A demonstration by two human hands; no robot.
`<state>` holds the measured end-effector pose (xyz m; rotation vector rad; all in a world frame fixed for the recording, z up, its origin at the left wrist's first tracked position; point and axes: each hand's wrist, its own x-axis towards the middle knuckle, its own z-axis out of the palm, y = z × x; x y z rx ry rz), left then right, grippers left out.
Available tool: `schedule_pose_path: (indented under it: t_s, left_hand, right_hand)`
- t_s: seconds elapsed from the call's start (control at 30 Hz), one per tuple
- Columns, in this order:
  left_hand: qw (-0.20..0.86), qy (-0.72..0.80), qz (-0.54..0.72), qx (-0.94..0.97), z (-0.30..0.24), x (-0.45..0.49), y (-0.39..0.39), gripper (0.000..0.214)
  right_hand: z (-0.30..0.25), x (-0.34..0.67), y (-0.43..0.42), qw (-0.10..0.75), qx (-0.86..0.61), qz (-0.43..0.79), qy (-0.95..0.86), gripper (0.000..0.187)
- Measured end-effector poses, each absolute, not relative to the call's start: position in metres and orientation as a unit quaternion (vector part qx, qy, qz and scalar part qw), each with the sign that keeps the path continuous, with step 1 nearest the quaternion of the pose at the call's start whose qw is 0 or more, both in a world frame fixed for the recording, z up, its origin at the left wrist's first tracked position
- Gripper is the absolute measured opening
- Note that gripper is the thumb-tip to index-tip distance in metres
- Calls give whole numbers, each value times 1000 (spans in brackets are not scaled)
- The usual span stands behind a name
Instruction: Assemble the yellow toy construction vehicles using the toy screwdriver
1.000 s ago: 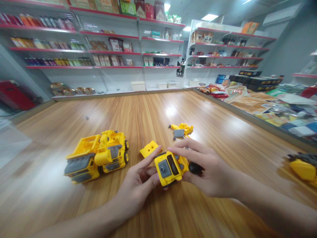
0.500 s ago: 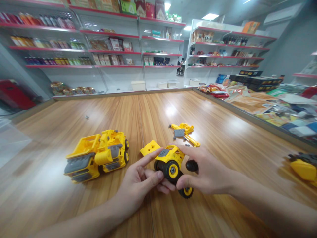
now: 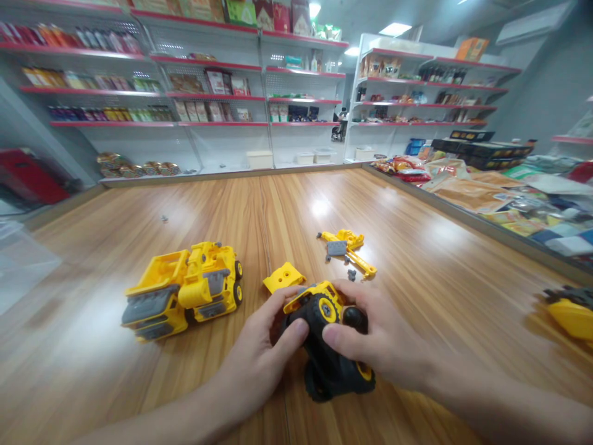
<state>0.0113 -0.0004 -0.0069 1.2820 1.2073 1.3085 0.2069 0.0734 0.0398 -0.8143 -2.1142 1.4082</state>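
Note:
Between both hands a yellow and black toy truck (image 3: 327, 355) is tipped up, with its dark underside turned towards me. My left hand (image 3: 273, 340) grips its left side, thumb on the black chassis. On the other side my right hand (image 3: 370, 327) is closed around the cab end, its thumb near a yellow-hubbed wheel. A black rounded end (image 3: 355, 318), perhaps a tool handle, shows by the right fingers; the rest of it is hidden. Just beyond my left fingers lies a yellow plate with holes (image 3: 283, 278). Further back are yellow crane-like parts (image 3: 345, 244) and a small grey piece (image 3: 352, 274).
Two yellow toy trucks (image 3: 183, 290) stand close together at left. A yellow and black toy part (image 3: 572, 312) lies at the right edge. A clear plastic box (image 3: 23, 259) is at far left, and a tiny grey piece (image 3: 164, 219) lies towards the back. Stocked shelves (image 3: 217, 125) stand behind the wooden table (image 3: 259, 204).
The toy truck has been tilted so its black underside now faces me. My left index finger has moved down from its roof to its side, and both hands have closed in around it.

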Motion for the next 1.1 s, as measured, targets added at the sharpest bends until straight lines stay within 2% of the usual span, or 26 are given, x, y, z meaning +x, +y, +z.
schedule_pose_path:
  t_s: [0.17, 0.4, 0.6, 0.67, 0.73, 0.8, 0.93, 1.0, 1.1]
  left_hand:
    - [519, 430, 503, 542, -5, 9, -2, 36]
    - [655, 355, 541, 392, -3, 17, 6, 17]
    - [636, 418, 546, 352, 1, 22, 8, 24]
    - [598, 441, 568, 355, 1, 23, 10, 25]
    - [551, 457, 590, 375, 0, 23, 12, 23]
    - [510, 472, 600, 395, -1, 23, 13, 22]
    - [497, 477, 593, 417, -2, 21, 11, 21]
    - [523, 463, 581, 417, -2, 20, 10, 22]
    - [564, 431, 577, 404, -4, 18, 10, 24]
  right_hand:
    - [40, 204, 64, 254, -292, 404, -829, 30]
    - [38, 214, 93, 301, -249, 338, -856, 44]
    - [40, 223, 121, 297, -429, 203, -829, 34]
    - [44, 222, 117, 257, -439, 226, -831, 43]
    - [48, 219, 105, 197, -419, 299, -834, 53]
    - [51, 214, 90, 130, -388, 384, -828, 54]
    - [47, 204, 67, 58, -378, 493, -782, 32]
    - [44, 203, 65, 60, -390, 493, -776, 19]
    - [45, 206, 71, 100, -386, 460, -794, 19]
